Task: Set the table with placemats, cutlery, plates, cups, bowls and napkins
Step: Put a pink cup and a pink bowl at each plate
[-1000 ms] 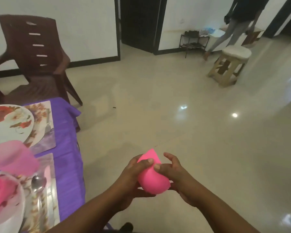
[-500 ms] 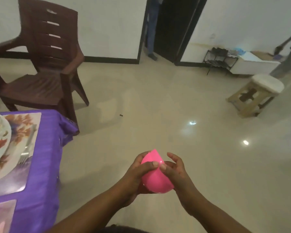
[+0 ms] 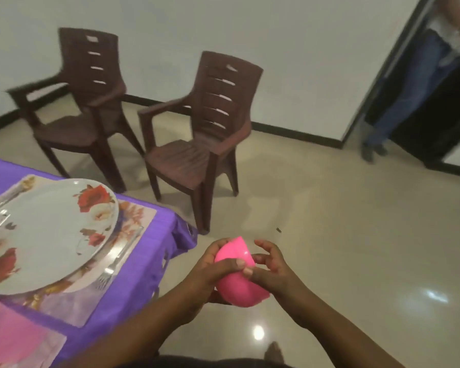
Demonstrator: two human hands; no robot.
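Pink bowl [image 3: 239, 282] is gripped between left hand [image 3: 210, 274] and right hand [image 3: 271, 272], off the tabletop [image 3: 144, 266]; place setting lies leftward, nearer the left hand.

A bright pink bowl [image 3: 239, 285] shows above the beige floor [image 3: 356, 235]. The bench [image 3: 144, 261] wears a purple cloth. The white plate [image 3: 45, 235] carries red and cream roses, on a placemat [image 3: 133, 221] with orange-brown floral print. 2 chairs [image 3: 197, 144] are dark brown.
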